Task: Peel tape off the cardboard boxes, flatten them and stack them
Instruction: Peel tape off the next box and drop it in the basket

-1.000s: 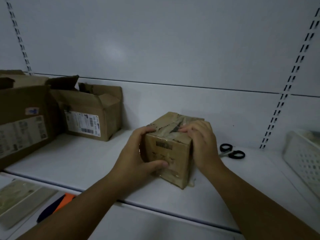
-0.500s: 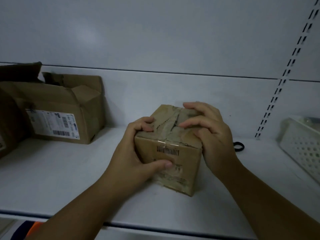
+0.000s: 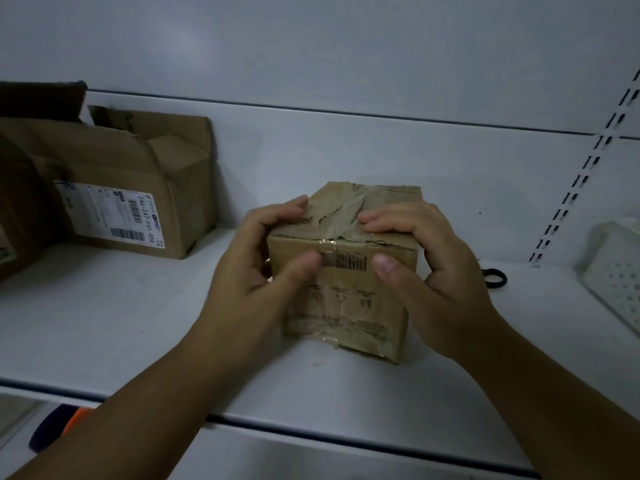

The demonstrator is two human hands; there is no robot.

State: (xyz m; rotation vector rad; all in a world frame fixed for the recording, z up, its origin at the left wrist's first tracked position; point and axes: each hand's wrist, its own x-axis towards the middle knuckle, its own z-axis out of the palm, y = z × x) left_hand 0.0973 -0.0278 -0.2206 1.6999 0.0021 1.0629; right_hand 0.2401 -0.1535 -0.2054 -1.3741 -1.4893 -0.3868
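Small taped box (image 3: pixel 346 282) mid-shelf (image 3: pixel 104 323), toward the front edge — left hand (image 3: pixel 256 271) and right hand (image 3: pixel 433 268) grip its sides. Tape (image 3: pixel 341 220) end probably at the top seam; lift it with a fingernail, peel slowly.

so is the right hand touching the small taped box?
Touching. Head view: right hand fingers lie on the small taped box top, thumb against its front.

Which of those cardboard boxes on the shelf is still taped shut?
The small box between both hands, left hand and right hand; clear tape crosses its closed top. The box with the shipping label at left has its flaps open.
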